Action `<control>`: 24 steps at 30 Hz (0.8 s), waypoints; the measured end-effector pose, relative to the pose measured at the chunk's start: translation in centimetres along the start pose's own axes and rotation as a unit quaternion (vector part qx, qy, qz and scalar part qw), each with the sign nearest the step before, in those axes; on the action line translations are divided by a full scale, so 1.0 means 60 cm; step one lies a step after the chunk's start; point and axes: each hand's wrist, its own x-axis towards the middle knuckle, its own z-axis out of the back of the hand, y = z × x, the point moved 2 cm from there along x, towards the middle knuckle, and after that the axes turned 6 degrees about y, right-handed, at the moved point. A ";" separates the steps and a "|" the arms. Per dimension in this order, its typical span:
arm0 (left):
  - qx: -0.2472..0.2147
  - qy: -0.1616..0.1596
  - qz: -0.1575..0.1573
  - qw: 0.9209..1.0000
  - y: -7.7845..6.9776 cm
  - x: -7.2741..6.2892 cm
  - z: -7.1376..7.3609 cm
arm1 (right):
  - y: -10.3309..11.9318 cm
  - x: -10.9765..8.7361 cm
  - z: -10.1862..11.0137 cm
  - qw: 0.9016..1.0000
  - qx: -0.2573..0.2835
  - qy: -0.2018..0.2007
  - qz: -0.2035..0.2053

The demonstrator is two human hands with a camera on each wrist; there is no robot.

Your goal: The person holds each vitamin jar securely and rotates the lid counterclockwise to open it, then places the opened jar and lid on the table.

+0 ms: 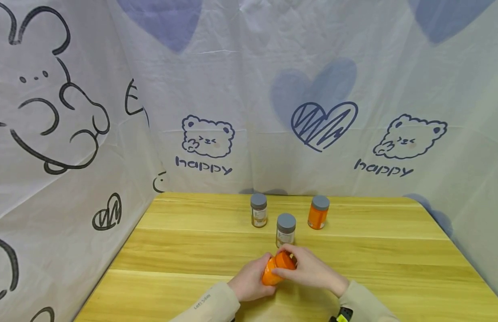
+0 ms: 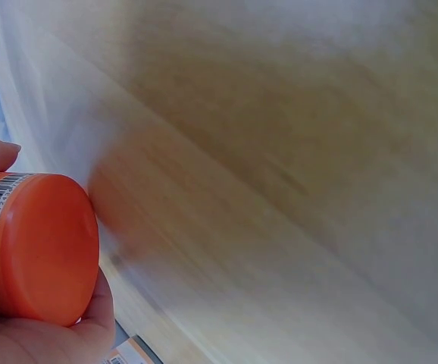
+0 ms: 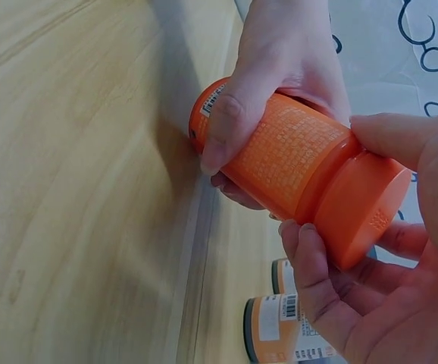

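An orange bottle with a barcode label is held tilted above the wooden table. My left hand grips its body, thumb on one side and fingers wrapped round the other. On the orange cap, my right hand pinches with thumb and fingers at the rim. The cap sits on the bottle's neck. In the left wrist view the bottle's smooth base faces out of the left hand. Just beyond the hands stands a grey-capped bottle with a white label, partly hidden by the right hand.
Farther back on the wooden table stand another grey-capped bottle with a pale label and, to the right, an orange bottle with a grey cap. A white cloth with drawings hangs behind the table and along its left side.
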 end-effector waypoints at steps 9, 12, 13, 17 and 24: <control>-0.005 0.003 0.003 1.000 -0.002 -0.001 0.000 | 0.002 -0.002 0.006 1.000 -0.008 0.012 0.024; -0.007 0.004 0.003 1.000 -0.002 -0.001 0.000 | 0.003 -0.003 0.007 1.000 -0.010 0.017 0.023; -0.006 0.004 0.002 1.000 -0.003 -0.001 0.000 | 0.004 -0.004 0.007 1.000 -0.011 0.018 0.023; -0.004 0.002 0.002 1.000 -0.003 -0.001 -0.001 | 0.005 -0.005 0.009 0.999 -0.018 0.018 0.028; -0.006 0.000 0.002 1.000 -0.004 -0.002 -0.001 | 0.005 -0.009 0.011 0.999 -0.022 0.012 0.048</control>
